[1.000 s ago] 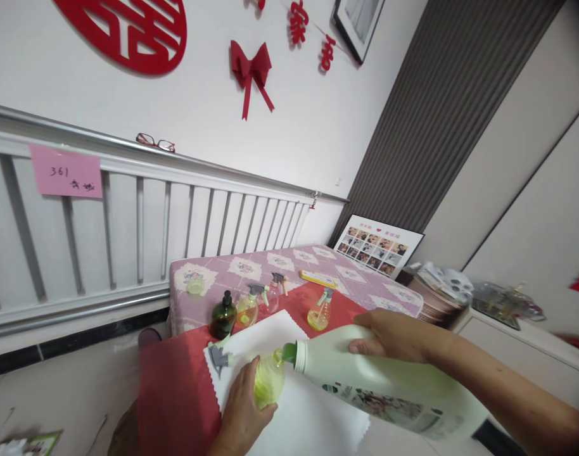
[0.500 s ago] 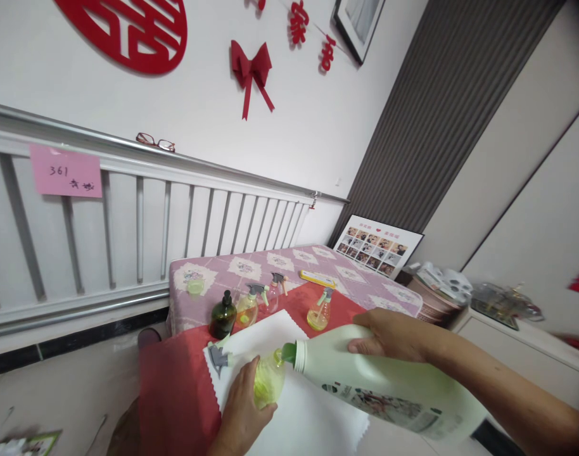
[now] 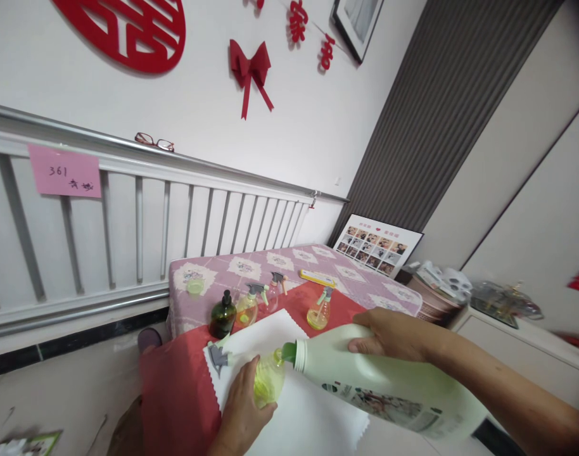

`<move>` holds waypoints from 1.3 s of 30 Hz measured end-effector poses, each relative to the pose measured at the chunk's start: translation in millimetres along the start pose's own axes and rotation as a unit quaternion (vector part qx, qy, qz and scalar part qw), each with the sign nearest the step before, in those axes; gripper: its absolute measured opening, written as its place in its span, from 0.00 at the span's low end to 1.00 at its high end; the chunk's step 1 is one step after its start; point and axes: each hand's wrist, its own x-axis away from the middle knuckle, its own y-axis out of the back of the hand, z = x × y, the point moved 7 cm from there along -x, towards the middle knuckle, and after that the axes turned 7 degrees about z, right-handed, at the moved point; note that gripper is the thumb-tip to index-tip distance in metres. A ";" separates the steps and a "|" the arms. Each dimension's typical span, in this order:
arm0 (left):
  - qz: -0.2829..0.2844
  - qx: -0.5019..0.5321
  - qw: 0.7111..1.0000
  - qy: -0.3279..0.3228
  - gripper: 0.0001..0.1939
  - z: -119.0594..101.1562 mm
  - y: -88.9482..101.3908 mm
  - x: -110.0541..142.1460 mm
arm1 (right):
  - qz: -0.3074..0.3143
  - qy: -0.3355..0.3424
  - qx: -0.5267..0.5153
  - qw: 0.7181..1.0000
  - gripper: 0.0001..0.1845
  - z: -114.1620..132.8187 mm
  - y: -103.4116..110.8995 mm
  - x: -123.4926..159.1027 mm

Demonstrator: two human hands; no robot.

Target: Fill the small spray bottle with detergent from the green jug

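Observation:
My left hand (image 3: 244, 405) is closed around a small clear yellow-green spray bottle (image 3: 269, 380) whose top is off. My right hand (image 3: 389, 332) grips a big pale green detergent jug (image 3: 389, 386), tipped on its side. The jug's green spout (image 3: 288, 352) meets the mouth of the small bottle; whether liquid is flowing I cannot tell. A grey spray head (image 3: 218, 358) lies on the white scalloped mat (image 3: 299, 418), left of my left hand. Behind the mat stand a dark green pump bottle (image 3: 222, 316) and several spray bottles, one (image 3: 319, 310) holding yellow liquid.
A red cloth (image 3: 175, 386) lies under the mat, over a purple patterned tablecloth (image 3: 289, 259). On it are a yellow box (image 3: 317, 278) and a pale green lid-like disc (image 3: 195, 286). A white radiator (image 3: 147, 221) runs behind; a photo board (image 3: 377, 244) leans at the back.
Both hands, the jug and the small bottle keep almost the same place. The view has shifted very slightly.

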 end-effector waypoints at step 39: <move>0.001 -0.007 1.000 0.003 0.48 4.6 -2.4 -1.3 | 0.014 -0.012 -0.005 1.000 0.20 -1.6 -1.1 -0.9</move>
